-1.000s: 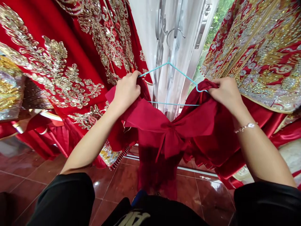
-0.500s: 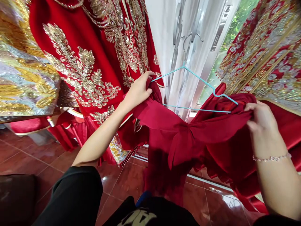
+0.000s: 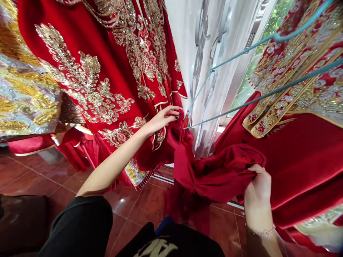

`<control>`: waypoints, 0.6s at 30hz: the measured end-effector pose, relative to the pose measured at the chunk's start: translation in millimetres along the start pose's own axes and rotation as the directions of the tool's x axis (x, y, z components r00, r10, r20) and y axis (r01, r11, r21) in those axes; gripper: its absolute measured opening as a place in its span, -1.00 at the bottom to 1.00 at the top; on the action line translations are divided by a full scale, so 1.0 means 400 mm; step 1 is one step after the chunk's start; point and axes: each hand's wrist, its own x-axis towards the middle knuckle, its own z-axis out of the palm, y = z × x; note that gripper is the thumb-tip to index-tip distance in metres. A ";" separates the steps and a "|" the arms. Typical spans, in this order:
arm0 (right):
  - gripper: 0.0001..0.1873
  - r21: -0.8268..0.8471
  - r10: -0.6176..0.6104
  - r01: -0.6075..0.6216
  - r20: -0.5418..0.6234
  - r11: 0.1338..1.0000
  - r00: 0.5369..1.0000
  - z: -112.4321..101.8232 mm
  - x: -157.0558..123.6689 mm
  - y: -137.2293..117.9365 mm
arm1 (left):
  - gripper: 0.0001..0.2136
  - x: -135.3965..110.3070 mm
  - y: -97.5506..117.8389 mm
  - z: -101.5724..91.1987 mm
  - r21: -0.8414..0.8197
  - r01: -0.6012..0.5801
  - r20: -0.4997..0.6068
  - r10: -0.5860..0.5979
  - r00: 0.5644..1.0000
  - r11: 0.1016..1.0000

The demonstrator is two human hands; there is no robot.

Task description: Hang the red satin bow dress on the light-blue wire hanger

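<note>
A dark red dress with soft gathered cloth at its top hangs in front of me. My right hand grips the bunched cloth at its right side. My left hand has its fingers stretched out, close by the dress's left shoulder; whether the fingertips touch the cloth I cannot tell. A light blue hanger is turned so that its right end points up and toward me, outside the dress. Its left end meets the cloth near my left fingers. The hanger's metal hook is up by the white curtain.
To the left hangs a red jacket with gold beadwork, beside a gold and silver sequined garment. An embroidered red and gold garment hangs on the right. Behind are a white curtain and a window frame. Red tiles cover the floor.
The hanger's right end has come out of the dress and swung up to the right. My right hand has moved left and down with the cloth. My left fingers have opened off the shoulder.
</note>
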 end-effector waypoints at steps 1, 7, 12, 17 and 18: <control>-0.83 0.054 0.040 -0.039 -0.023 0.998 0.999 0.006 -0.012 -0.003 | -0.41 0.004 -0.001 0.015 0.022 -0.016 -0.005 0.016 1.000 1.000; -0.78 0.431 0.325 -0.284 -0.024 0.856 0.945 0.020 -0.053 -0.040 | -0.39 0.055 -0.030 0.077 0.120 0.000 -0.009 0.001 1.000 0.993; -0.70 0.521 0.407 -0.330 -0.036 0.787 0.913 0.014 -0.075 -0.043 | -0.59 0.060 -0.027 0.082 0.272 -0.065 -0.057 0.083 0.995 0.960; -0.70 0.523 0.402 -0.344 0.003 0.780 0.916 0.007 -0.077 -0.026 | -0.70 0.055 0.008 0.092 0.463 -0.067 -0.111 0.132 0.985 0.884; -0.71 0.517 0.389 -0.335 0.003 0.788 0.921 0.005 -0.077 -0.025 | -0.71 0.056 0.016 0.095 0.518 -0.045 -0.129 0.130 0.983 0.854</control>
